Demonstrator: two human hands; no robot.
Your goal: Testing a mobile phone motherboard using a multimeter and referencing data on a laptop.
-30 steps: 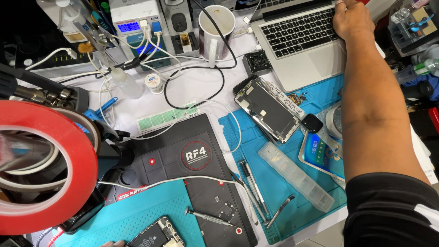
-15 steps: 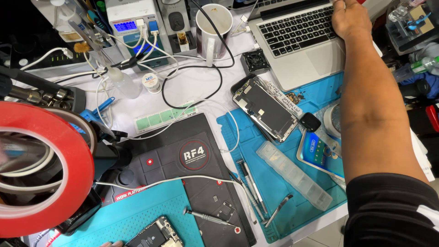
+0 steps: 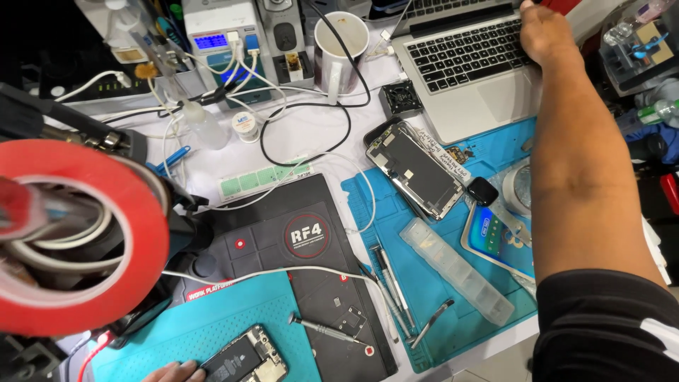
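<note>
big red tape roll (image 3: 71, 240) far left. left hand (image 3: 170, 371) rests on the opened dark phone (image 3: 244, 361) at the bottom edge, grip unclear. right hand (image 3: 544, 32) lies flat, open, on the silver laptop (image 3: 467, 78): a lookup step; next calls for returning to the phone.

head view | steep downward look | close over workbench (image 3: 304, 141)

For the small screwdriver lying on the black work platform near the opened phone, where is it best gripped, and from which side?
Best taken by its knurled metal handle, the thicker right part of the screwdriver, pinched from above across its width. It lies flat on the black platform, tip pointing left, with bare surface on both sides. The left hand, resting by the opened phone, is nearest; the right hand is at the laptop.
</note>
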